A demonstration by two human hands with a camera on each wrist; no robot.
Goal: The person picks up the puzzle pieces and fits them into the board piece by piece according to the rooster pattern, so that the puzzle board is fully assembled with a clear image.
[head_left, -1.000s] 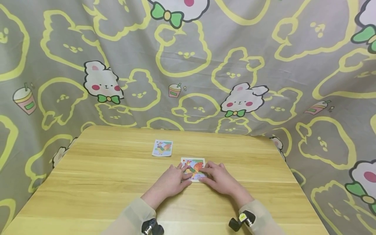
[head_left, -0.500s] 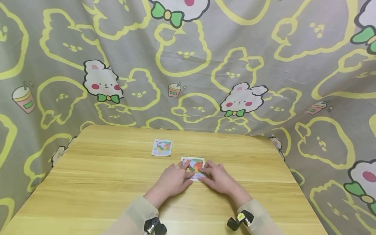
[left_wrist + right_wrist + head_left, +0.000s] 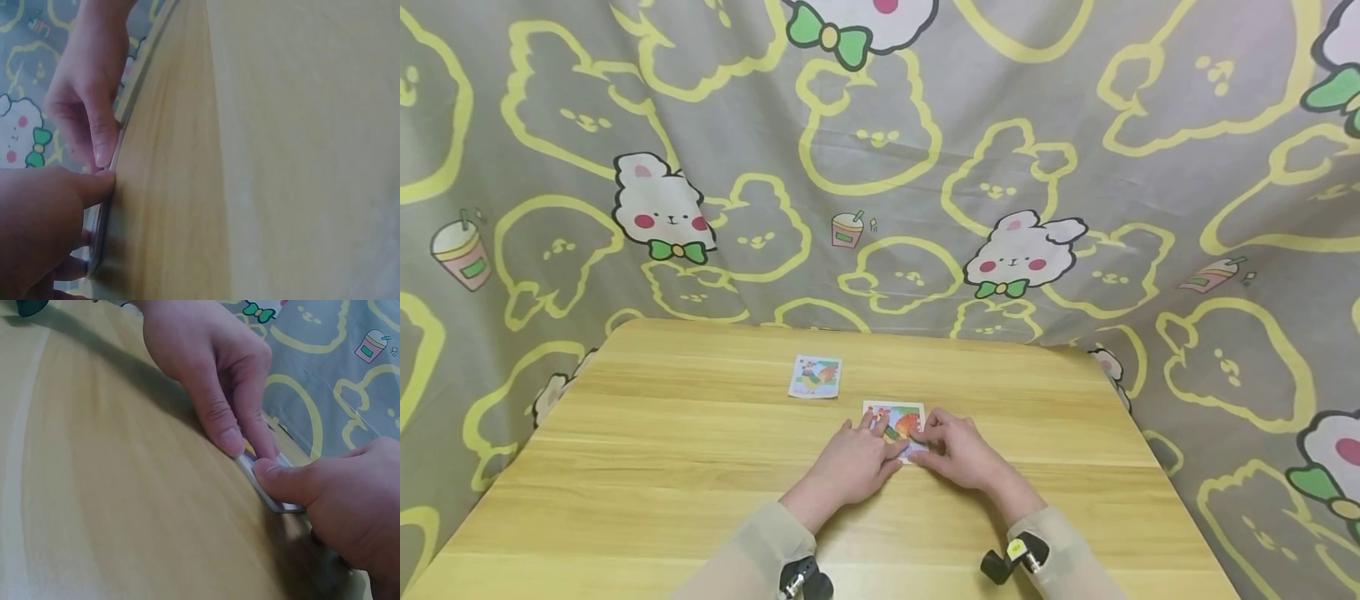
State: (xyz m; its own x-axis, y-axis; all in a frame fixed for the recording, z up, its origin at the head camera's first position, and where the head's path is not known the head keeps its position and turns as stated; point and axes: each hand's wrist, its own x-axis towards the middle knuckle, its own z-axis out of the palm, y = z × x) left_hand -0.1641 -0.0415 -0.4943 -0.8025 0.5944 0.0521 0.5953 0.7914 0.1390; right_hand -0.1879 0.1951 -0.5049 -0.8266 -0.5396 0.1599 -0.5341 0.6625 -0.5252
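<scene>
A small rooster jigsaw puzzle (image 3: 907, 423) in a pale frame lies flat on the wooden table, partly covered by both hands. My left hand (image 3: 854, 460) rests on its left part with fingers extended over the picture, the thumb by the near edge. At the right side, my right hand (image 3: 958, 450) has curled fingers and grips the puzzle, its thumb near the lower right corner. The right wrist view shows the right thumb (image 3: 281, 478) over the puzzle's pale corner (image 3: 278, 505). Whether a single piece is between the fingers is hidden.
A paper sheet (image 3: 816, 377) with a matching rooster picture lies behind and left of the puzzle. A patterned grey curtain (image 3: 880, 167) hangs round the table's (image 3: 647, 467) back and sides. Each wrist carries a black camera mount (image 3: 1017, 558).
My left hand has slid slightly right over the picture, covering more of its lower middle. My right hand has barely moved, and the paper sheet lies where it was.
</scene>
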